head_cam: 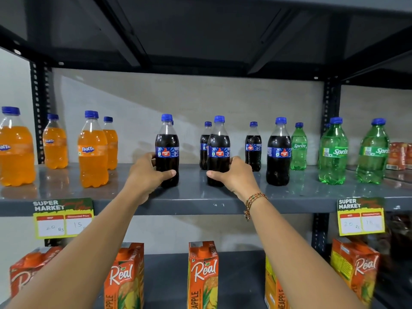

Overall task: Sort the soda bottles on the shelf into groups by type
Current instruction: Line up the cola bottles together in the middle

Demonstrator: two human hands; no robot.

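Observation:
On the grey shelf (200, 197) stand orange Fanta bottles (92, 150) at the left, dark Thums Up cola bottles in the middle and green Sprite bottles (333, 152) at the right, all with blue caps. My left hand (147, 175) wraps the lower part of one front cola bottle (167, 150). My right hand (234, 175) grips the base of a second front cola bottle (219, 148). Both bottles stand upright on the shelf. More cola bottles (278, 152) stand to the right, and some sit behind the front ones.
Price tags (63, 217) hang from the shelf's front edge at left and right. Orange Real juice cartons (202, 275) line the lower shelf. Red packets (399, 156) sit at the far right. A dark shelf board spans overhead. Open shelf surface lies between Fanta and cola.

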